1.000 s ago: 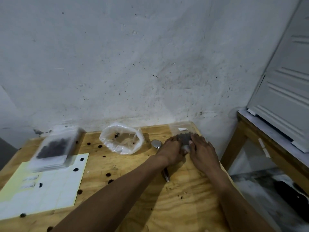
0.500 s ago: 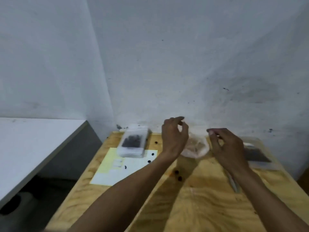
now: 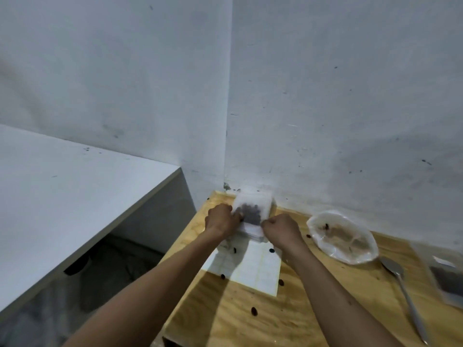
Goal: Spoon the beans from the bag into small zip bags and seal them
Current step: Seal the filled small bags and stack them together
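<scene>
Wooden table (image 3: pixel 300 319) is sitting by a white wall. Left hand (image 3: pixel 220 220) and right hand (image 3: pixel 281 230) are pinching the stack of small zip bags (image 3: pixel 253 212) lying between them.

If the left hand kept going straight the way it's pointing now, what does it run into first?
The left hand points up and right and is already at the stack of small zip bags, so it would meet that stack first. The wall lies behind; depth is hard to judge.

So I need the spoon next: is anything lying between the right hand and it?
Yes. The rolled-open clear plastic bean bag sits on the wooden table between the right hand and the metal spoon.
</scene>
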Motion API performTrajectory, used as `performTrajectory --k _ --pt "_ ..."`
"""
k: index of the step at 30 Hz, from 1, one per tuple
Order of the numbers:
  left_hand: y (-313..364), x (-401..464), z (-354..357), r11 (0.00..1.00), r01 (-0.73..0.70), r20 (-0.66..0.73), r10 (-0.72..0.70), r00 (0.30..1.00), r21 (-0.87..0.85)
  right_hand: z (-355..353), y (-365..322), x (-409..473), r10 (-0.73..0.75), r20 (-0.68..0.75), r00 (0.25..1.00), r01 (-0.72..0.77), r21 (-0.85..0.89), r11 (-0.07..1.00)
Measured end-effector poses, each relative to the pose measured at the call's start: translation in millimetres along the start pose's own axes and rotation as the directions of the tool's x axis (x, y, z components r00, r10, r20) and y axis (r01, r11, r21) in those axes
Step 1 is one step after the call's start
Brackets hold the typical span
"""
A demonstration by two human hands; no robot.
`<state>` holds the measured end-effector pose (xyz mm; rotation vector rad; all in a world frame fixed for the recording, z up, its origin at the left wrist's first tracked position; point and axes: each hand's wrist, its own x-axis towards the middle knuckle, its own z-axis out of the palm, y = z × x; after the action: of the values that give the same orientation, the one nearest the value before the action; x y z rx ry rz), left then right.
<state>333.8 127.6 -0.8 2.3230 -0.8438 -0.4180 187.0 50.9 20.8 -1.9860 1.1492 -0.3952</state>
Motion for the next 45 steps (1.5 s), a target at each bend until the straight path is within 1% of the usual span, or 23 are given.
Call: performTrajectory --k 3,5,6,8,9,11,13,15,17,19,21,23,25,28,30,33,35,38,45 --pt "0.1 -4.4 -2.1 0.983 -0.026 -0.074 0.013 0.997 -0.181 0.7 -2.0 3.4 0.037 -0.11 0.993 -0.031 0.054 0.998" --pt "2.8 -7.5 -8.0 0.932 -0.044 -0.106 0.006 0.994 -0.36 -1.6 -4.3 5.8 0.062 -0.147 0.987 -0.036 0.176 0.984" --pt "3.4 -7.0 -12.3 0.885 -0.058 -0.112 0.007 0.994 -0.462 -3.8 -6.9 7.0 0.079 -0.134 0.988 -0.04 0.271 0.962" --pt "3.3 -6.5 -24.5 0.749 -0.089 -0.127 0.007 0.992 -0.657 -9.0 -12.4 8.7 0.078 -0.065 0.995 -0.04 0.453 0.891" --pt "2.3 -7.2 -32.5 0.676 -0.105 -0.134 0.01 0.991 -0.729 -10.8 -16.1 8.8 0.047 -0.036 0.998 -0.023 0.498 0.867" --pt "-2.3 -5.6 -47.1 0.574 -0.113 -0.122 0.023 0.992 -0.811 -9.6 -24.3 8.0 -0.041 -0.016 0.999 0.044 0.495 0.868" --pt "-7.3 -5.0 -59.4 0.54 -0.136 -0.138 0.037 0.99 -0.831 -2.8 -29.9 6.9 -0.098 0.005 0.995 0.084 0.473 0.877" --pt "-16.0 -2.5 -68.2 0.528 -0.148 -0.172 0.005 0.985 -0.836 6.5 -32.7 3.9 -0.136 0.016 0.991 0.117 0.416 0.902" --pt "-28.3 -0.6 -74.3 0.514 -0.161 -0.206 -0.032 0.978 -0.842 15.0 -31.3 0.5 -0.184 0.022 0.983 0.173 0.236 0.956" --pt "-40.0 0.1 -77.9 0.512 -0.16 -0.223 -0.064 0.973 -0.844 23.6 -29.4 -4.3 -0.213 0.08 0.974 0.212 0.02 0.977" --pt "-47.4 -1.4 -78.7 0.511 -0.158 -0.237 -0.093 0.967 -0.845 34.8 -27.0 -7.4 -0.208 0.137 0.969 0.225 -0.126 0.966" --pt "-50.3 -3.0 -77.0 0.511 -0.159 -0.248 -0.11 0.963 -0.845 48.0 -23.8 -9.5 -0.202 0.129 0.971 0.228 -0.244 0.942" --pt "-51.2 -5.8 -75.2 0.516 -0.162 -0.251 -0.107 0.962 -0.841 59.8 -22.2 -13.9 -0.212 0.1 0.972 0.233 -0.325 0.916" --pt "-51.2 -9.9 -75.4 0.525 -0.181 -0.265 -0.09 0.96 -0.832 72.4 -22.6 -20.0 -0.212 0.059 0.975 0.218 -0.388 0.895" --pt "-52.3 -11.9 -76.9 0.527 -0.183 -0.268 -0.088 0.959 -0.83 79.3 -23.1 -21.1 -0.211 0.006 0.977 0.195 -0.412 0.89" --pt "-55.5 -13.5 -78.9 0.52 -0.176 -0.258 -0.088 0.962 -0.836 85.4 -24.6 -21.2 -0.188 -0.065 0.98 0.145 -0.409 0.901" --pt "-57.1 -15.9 -80.3 0.503 -0.174 -0.255 -0.097 0.962 -0.847 86.5 -26.5 -21.0 -0.157 -0.087 0.984 0.109 -0.402 0.909" --pt "-59.8 -19.0 -83.6 0.497 -0.166 -0.251 -0.109 0.962 -0.852 87.4 -29.2 -19.8 -0.129 -0.096 0.987 0.079 -0.407 0.91" --pt "-63.3 -23.1 -87.5 0.498 -0.158 -0.252 -0.127 0.959 -0.852 83.6 -28.4 -14.4 -0.059 -0.042 0.997 0.04 -0.356 0.934"
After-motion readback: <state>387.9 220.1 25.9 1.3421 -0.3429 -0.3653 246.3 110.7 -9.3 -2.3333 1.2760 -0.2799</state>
